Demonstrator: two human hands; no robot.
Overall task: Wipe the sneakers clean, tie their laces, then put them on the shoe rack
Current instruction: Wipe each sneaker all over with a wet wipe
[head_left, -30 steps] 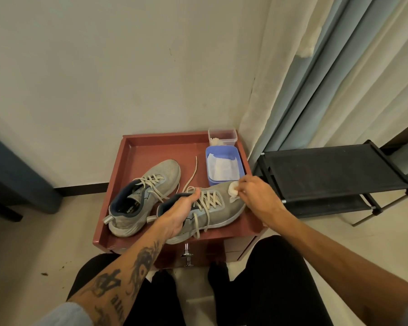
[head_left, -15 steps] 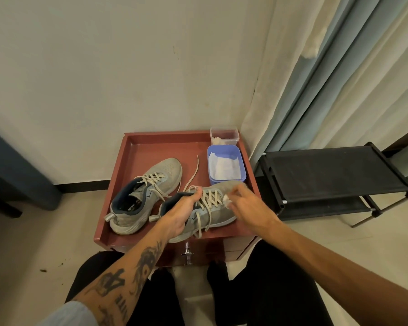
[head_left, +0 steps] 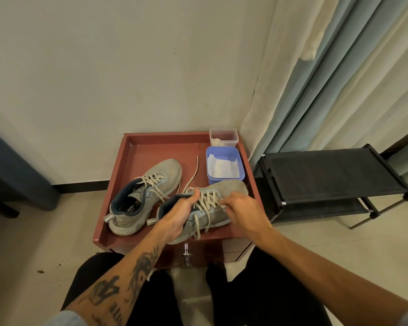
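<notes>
- Head view: my left hands point(head_left: 174, 217) entry: it grips the held sneaker point(head_left: 231, 188) at the collar, thumb over the top of the tongue, fingers wrapped under the side.
- Right hands point(head_left: 243, 208) entry: fingers curled down on the same sneaker's side, just beside the laces point(head_left: 206, 201), pinching a small white wad point(head_left: 222, 204) that barely shows.
- The held sneaker sits between both hands on the red surface point(head_left: 156, 149), toe pointing away to the right. Its laces hang loose, and one end trails away past the left thumb.
- The second sneaker point(head_left: 151, 184) lies just left of the left hand, laces also loose.
- A blue tub point(head_left: 242, 171) with a white sheet stands just beyond the right hand, and a clear box point(head_left: 224, 135) stands behind it.
- The shoe rack point(head_left: 327, 170) stands on the floor to the right of the right hand, well apart.
</notes>
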